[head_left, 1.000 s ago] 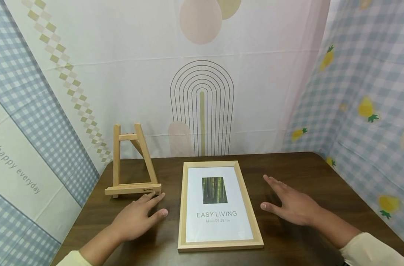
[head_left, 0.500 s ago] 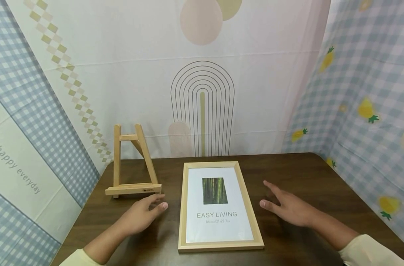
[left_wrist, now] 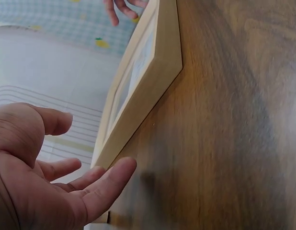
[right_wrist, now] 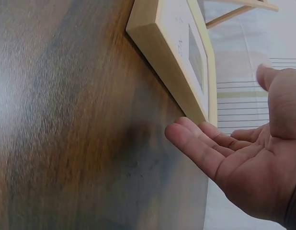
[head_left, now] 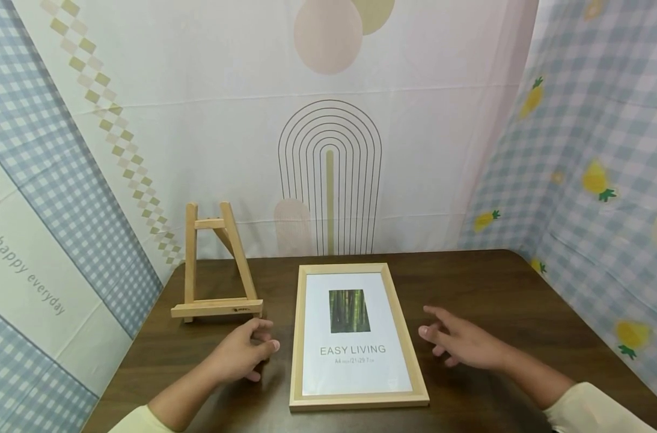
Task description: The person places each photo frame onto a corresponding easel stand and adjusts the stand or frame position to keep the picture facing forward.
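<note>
A picture frame (head_left: 357, 373) with a pale wood border lies flat on the table, its white sheet printed with a bamboo photo and "EASY LIVING". To its left my left hand (head_left: 240, 352) hovers with nothing in it, fingers loosely bent and thumb toward the frame. On the other side my right hand (head_left: 466, 343) faces the frame's right edge, fingers relaxed and apart from it. Both wrist views show the frame's thick side, with the left fingers (left_wrist: 105, 189) and the right fingers (right_wrist: 196, 146) held near it. A small wooden easel (head_left: 217, 307) stands behind my left hand.
The dark brown wooden table (head_left: 469, 276) has rounded back corners. A white printed cloth (head_left: 225, 132) hangs directly behind it. Blue checked cloths close in both sides, the right checked cloth (head_left: 566, 252) bearing yellow pineapples.
My left hand has drawn away from the easel's ledge toward the frame's left side. My right hand has shifted slightly toward the frame, and the fingers of both hands have bent more.
</note>
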Demonstrator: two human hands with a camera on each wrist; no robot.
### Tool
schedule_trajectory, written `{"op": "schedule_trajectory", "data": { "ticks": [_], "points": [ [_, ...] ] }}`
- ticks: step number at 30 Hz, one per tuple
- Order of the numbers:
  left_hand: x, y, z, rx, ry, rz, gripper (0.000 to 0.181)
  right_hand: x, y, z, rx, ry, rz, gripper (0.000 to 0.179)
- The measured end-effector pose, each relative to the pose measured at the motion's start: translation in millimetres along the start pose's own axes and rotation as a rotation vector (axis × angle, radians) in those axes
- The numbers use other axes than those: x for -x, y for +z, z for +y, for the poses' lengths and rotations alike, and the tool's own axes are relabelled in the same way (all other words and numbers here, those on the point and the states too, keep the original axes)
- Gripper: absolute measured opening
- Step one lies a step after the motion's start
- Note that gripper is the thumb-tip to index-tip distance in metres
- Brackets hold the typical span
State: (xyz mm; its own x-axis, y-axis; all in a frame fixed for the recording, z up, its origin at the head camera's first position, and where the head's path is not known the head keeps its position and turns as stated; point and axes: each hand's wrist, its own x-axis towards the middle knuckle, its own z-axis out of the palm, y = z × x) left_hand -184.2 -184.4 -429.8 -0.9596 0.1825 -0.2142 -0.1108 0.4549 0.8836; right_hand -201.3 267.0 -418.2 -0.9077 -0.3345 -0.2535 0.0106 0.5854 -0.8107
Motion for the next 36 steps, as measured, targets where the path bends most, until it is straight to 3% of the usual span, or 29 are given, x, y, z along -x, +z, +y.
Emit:
{"op": "schedule_trajectory", "data": {
  "ticks": [5,11,18,26,36],
  "points": [
    [1.5,6.3,-0.4,0.102,-0.01,-0.066,0.061,-1.2,6,1,-0.043,0.007,-0.026,0.083],
    [2.4,14.4,-0.9,0.189,-0.016,-0.091,0.06,-5.0,13,2,-0.045,0.005,-0.036,0.08],
    [-0.4,22.6,-2.2,0.207,-0.041,-0.124,0.058,-7.1,21,4,-0.068,-0.025,-0.068,0.075],
    [-4.4,32.8,-4.7,0.224,-0.07,-0.16,0.059,-10.5,28,4,-0.057,-0.006,-0.059,0.074],
    [-5.7,40.9,-4.3,0.221,-0.059,-0.14,0.061,-15.6,33,8,-0.043,-0.004,-0.063,0.066]
  ]
}}
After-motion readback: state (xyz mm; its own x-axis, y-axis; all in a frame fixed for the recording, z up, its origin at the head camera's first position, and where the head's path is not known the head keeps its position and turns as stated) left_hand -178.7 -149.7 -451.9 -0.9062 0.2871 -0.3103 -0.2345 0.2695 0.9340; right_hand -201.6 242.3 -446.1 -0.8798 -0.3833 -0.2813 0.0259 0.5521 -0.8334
